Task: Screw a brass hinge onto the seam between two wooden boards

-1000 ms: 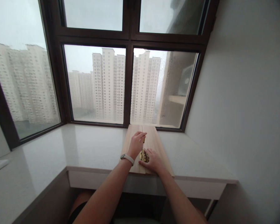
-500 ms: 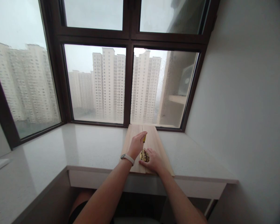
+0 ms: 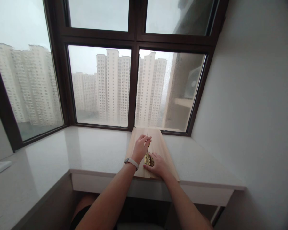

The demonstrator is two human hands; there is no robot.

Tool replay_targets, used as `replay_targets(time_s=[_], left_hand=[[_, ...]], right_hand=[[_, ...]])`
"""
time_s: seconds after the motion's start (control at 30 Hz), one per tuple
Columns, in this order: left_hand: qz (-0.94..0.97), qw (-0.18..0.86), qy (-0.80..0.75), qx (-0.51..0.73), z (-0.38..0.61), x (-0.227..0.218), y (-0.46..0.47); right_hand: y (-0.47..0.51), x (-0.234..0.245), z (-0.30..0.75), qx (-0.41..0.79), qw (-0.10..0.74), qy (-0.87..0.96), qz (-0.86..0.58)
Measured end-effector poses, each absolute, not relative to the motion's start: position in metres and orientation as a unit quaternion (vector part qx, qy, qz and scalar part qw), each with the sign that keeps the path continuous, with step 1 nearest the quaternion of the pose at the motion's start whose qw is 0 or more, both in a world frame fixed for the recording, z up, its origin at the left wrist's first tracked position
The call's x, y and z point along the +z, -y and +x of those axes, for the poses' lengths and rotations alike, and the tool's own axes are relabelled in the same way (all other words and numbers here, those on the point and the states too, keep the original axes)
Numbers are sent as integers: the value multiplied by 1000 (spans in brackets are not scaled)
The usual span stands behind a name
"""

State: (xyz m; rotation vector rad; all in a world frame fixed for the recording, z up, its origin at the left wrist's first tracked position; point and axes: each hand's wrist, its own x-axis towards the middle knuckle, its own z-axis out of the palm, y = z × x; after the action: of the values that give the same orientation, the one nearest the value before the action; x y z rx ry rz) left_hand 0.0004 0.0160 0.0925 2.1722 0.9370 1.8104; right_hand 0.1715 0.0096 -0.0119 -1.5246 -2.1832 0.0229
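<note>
My left hand (image 3: 142, 145), with a pale-banded watch on its wrist, is closed around a small yellow-handled screwdriver (image 3: 148, 144). Its thin shaft points down toward a gold-coloured metal hinge (image 3: 148, 159); whether the tip sits on a screw is too small to tell. Thumb and fingers of my right hand (image 3: 157, 164) grip the hinge from the right and hold it against the wood. Two pale wooden boards (image 3: 166, 156) lie side by side under both hands, and the hinge is near the seam between them.
The boards rest on a white windowsill counter (image 3: 98, 150), reaching from its front edge to the dark window frame (image 3: 133, 95). A white wall (image 3: 249, 95) stands at the right. A flat white object (image 3: 0, 167) lies at the far left.
My left fingers have shifted around the screwdriver handle, covering more of it. My right hand and the hinge stay in place on the boards. The view has shifted slightly.
</note>
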Motion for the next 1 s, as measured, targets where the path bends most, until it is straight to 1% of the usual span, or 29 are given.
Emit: replay_targets(time_s=[0.23, 0.37, 0.7, 1.0], left_hand=[[739, 79, -290, 603, 3, 91, -18], [737, 92, -295, 601, 4, 88, -22], [722, 80, -315, 612, 2, 93, -15], [735, 80, -293, 606, 4, 90, -21]], right_hand=[[-7, -9, 170, 13, 236, 796, -557], [-6, -8, 170, 17, 236, 796, -557], [-9, -10, 171, 16, 245, 799, -548], [-10, -12, 171, 12, 250, 798, -548]])
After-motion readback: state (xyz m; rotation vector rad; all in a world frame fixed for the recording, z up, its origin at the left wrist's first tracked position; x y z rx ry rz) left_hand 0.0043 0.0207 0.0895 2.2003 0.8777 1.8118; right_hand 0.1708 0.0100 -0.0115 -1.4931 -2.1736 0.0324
